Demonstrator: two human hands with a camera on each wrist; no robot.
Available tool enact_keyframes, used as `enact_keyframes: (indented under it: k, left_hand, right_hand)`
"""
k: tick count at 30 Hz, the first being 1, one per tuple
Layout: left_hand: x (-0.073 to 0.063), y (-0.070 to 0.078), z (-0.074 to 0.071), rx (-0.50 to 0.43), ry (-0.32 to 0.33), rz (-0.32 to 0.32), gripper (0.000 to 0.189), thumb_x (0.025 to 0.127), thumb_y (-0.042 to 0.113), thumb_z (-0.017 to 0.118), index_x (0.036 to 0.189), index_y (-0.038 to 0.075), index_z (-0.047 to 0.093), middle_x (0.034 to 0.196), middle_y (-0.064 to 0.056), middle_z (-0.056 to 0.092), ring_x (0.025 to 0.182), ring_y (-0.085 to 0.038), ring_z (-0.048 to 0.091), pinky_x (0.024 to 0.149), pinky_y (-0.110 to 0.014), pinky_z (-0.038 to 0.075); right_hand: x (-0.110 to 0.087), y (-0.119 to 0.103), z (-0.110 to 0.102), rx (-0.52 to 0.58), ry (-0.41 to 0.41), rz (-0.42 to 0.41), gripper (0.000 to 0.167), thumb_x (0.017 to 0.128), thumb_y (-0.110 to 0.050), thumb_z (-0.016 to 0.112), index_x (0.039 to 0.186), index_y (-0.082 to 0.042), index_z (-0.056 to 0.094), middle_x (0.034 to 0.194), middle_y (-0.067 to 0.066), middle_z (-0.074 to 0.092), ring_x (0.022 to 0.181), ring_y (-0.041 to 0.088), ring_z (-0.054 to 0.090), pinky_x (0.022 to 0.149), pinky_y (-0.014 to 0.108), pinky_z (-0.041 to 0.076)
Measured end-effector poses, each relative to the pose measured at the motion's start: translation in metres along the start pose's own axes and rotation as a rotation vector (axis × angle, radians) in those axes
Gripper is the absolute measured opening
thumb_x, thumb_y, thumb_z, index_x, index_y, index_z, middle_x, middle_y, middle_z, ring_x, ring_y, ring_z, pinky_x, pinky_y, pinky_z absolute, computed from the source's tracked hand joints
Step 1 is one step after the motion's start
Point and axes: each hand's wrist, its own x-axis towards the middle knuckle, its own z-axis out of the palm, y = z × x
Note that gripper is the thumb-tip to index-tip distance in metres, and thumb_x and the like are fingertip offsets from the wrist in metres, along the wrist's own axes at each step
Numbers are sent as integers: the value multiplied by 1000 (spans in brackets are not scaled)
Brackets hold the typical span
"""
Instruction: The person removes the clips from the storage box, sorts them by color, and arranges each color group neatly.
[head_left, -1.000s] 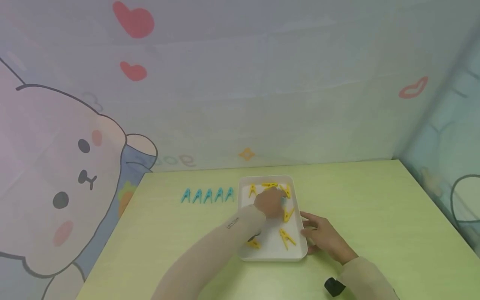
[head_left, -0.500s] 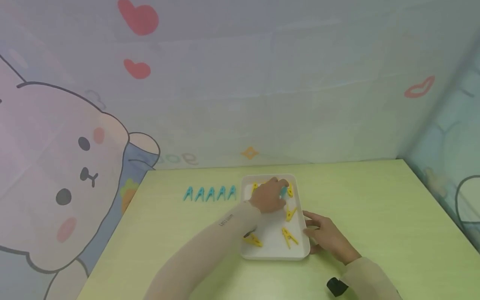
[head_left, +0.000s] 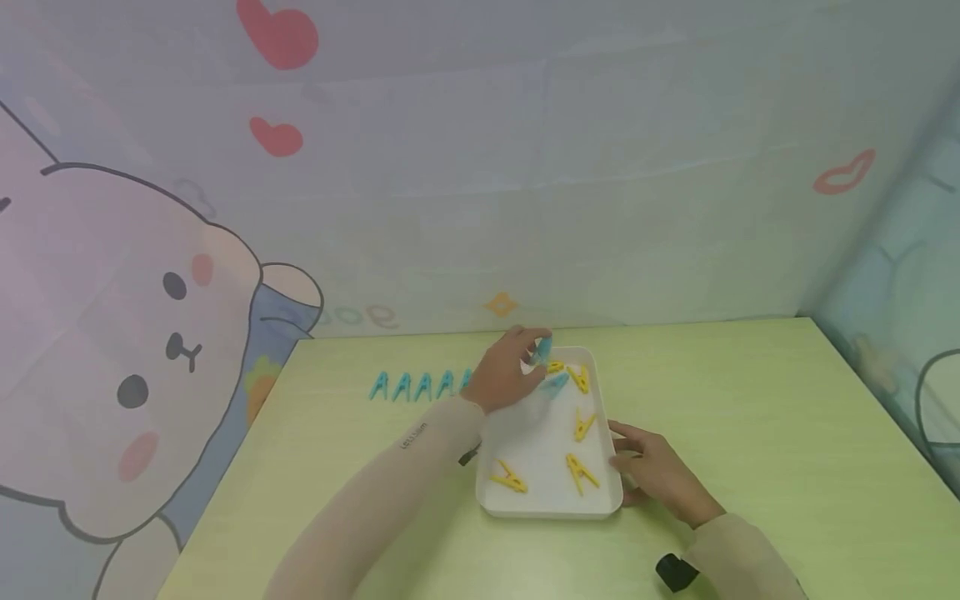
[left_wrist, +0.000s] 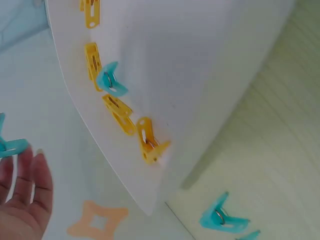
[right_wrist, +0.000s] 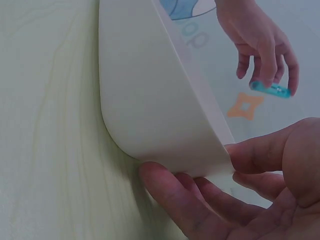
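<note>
My left hand [head_left: 506, 371] pinches a blue clothespin [head_left: 543, 350] between thumb and fingers, raised over the far left corner of a white tray [head_left: 540, 508]. In the left wrist view the same blue clothespin [left_wrist: 11, 147] sits at the fingertips. A second blue clothespin [head_left: 557, 383] lies inside the tray among several yellow clothespins [head_left: 581, 473]. At the tray's right side my right hand [head_left: 660, 475] holds the wall. The right wrist view shows its fingertips [right_wrist: 155, 172] at the lower outer edge and another digit at the rim.
Left of the tray, several blue clothespins [head_left: 402, 387] stand in a neat row, the nearest partly behind the left hand. The light green table [head_left: 750, 417] meets a printed cloth backdrop [head_left: 600, 208] at its far edge.
My left hand has lifted a blue clothespin from the tray's far right part and moved up and left with it. The second blue clothespin has come into sight. The right hand stays at the tray.
</note>
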Motion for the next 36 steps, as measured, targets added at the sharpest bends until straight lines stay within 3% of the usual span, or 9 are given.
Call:
enact_keyframes:
  k: [7,15,20,29,36]
  left_hand:
    - [-6,-15,-13,-61,192,62,46,90,9,67,135,8,57,105,-8,56,88,-21,60,72,-27,53]
    - [-11,-44,-32,-12,299,15,47,89,9,68,134,11,58,104,-8,55,87,-20,60,73,-31,52]
    - [-20,-65,-50,8,329,-60,46,90,8,66,135,9,57,104,-9,55,88,-23,59,75,-35,52]
    - [-40,-104,-82,29,385,-253,48,90,11,66,137,8,56,105,-9,55,91,-26,59,72,-44,50]
    - [-61,-129,-99,68,379,-358,50,91,12,66,139,8,54,108,-12,54,92,-29,60,72,-46,49]
  right_hand:
    - [0,-1,0,4,-5,14,59,97,0,56,152,-4,35,137,30,47,91,28,66,64,43,58]
    - [0,-2,1,-15,-10,-7,60,97,-1,56,152,-1,34,136,32,46,92,28,65,63,44,58]
    - [-2,-3,1,-5,-5,3,59,96,2,55,152,-1,35,137,33,45,93,28,65,63,44,58]
    - [0,-2,0,-10,-13,-4,60,97,0,56,152,-1,33,138,33,44,93,28,64,62,44,57]
    - [-1,-3,1,-8,-7,3,60,96,2,56,152,-1,34,138,33,45,94,29,65,62,44,58]
